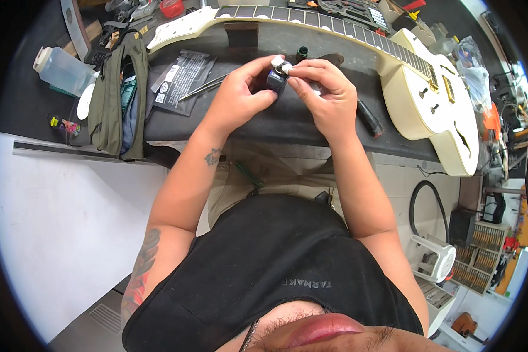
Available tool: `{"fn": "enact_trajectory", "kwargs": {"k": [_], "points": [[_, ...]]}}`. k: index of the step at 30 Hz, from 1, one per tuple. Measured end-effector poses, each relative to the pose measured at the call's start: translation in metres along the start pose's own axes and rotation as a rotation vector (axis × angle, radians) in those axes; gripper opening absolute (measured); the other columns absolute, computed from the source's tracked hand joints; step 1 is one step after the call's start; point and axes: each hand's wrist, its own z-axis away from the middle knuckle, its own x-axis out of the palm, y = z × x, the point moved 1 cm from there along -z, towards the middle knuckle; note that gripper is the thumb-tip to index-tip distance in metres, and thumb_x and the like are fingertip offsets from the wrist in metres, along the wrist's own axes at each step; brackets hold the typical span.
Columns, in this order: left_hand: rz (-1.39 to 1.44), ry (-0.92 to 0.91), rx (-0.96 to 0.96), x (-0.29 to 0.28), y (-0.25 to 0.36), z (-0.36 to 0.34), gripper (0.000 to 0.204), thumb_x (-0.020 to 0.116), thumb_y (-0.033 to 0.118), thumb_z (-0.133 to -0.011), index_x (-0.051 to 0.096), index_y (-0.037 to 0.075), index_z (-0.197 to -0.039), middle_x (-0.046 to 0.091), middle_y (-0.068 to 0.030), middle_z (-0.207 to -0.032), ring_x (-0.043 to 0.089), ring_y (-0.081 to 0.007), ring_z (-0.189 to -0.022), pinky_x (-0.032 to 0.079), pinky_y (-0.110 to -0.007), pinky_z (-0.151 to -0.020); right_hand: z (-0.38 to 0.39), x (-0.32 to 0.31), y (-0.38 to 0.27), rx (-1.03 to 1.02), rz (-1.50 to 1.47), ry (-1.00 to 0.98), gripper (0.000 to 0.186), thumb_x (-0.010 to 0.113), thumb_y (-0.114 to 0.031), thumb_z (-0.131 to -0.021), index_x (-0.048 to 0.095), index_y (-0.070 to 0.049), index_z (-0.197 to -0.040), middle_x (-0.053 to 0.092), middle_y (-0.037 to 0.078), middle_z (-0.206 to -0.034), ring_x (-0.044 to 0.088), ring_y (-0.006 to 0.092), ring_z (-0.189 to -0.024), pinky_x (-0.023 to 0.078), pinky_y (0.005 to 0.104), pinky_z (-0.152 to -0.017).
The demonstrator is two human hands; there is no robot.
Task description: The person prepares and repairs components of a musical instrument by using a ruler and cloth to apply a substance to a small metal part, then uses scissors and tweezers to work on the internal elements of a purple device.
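White fluffy wad by boxy dark bottle

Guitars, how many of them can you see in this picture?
2. A cream guitar lies on the dark bench, its neck running toward the upper left; a brown guitar is at the lower right. Others may be hidden.

Both forearms converge forward from bent elbows; left hand and right hand face each other, fingers curled, thumbs opposed.
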Motion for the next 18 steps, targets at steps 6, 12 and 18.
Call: {"fn": "enact_trajectory", "kwargs": {"k": [6, 12, 18], "points": [[-0.035, -0.002, -0.057, -0.004, -0.001, 0.001, 0.06, 0.062, -0.003, -0.093, 0.062, -0.005, -0.153, 0.072, -0.0063, -0.139, 0.068, -0.0101, -0.119, 0.055, -0.027, -0.1, 0.005, 0.001, 0.001, -0.114, 0.081, 0.01, 0.023, 0.09, -0.007, -0.088, 0.089, -0.013, -0.11, 0.079, 0.008, -0.118, 0.076, 0.0241, -0.108, 0.06, 0.0374, -0.094], [0.007, -0.006, -0.079, -0.002, 0.001, 0.001, 0.058, 0.058, -0.005, -0.094, 0.061, -0.004, -0.153, 0.071, -0.0067, -0.137, 0.067, -0.0088, -0.116, 0.055, -0.026, -0.098, 0.008, -0.006, 0.002, -0.119, 0.081, 0.014, 0.026, 0.091, -0.006, -0.086, 0.084, -0.008, -0.111, 0.076, 0.01, -0.123, 0.076, 0.0264, -0.109, 0.061, 0.038, -0.097], [-0.048, 0.02, -0.013, 0.007, 0.002, 0.003, 0.058, 0.075, 0.001, -0.093, 0.063, -0.003, -0.149, 0.068, -0.0072, -0.14, 0.066, -0.0098, -0.12, 0.056, -0.029, -0.099, 0.019, -0.016, 0.005, -0.083, 0.154, 0.018, 0.032, 0.088, -0.005, -0.086, 0.075, -0.001, -0.115, 0.076, 0.015, -0.122, 0.076, 0.0305, -0.109, 0.061, 0.0394, -0.097]]}}
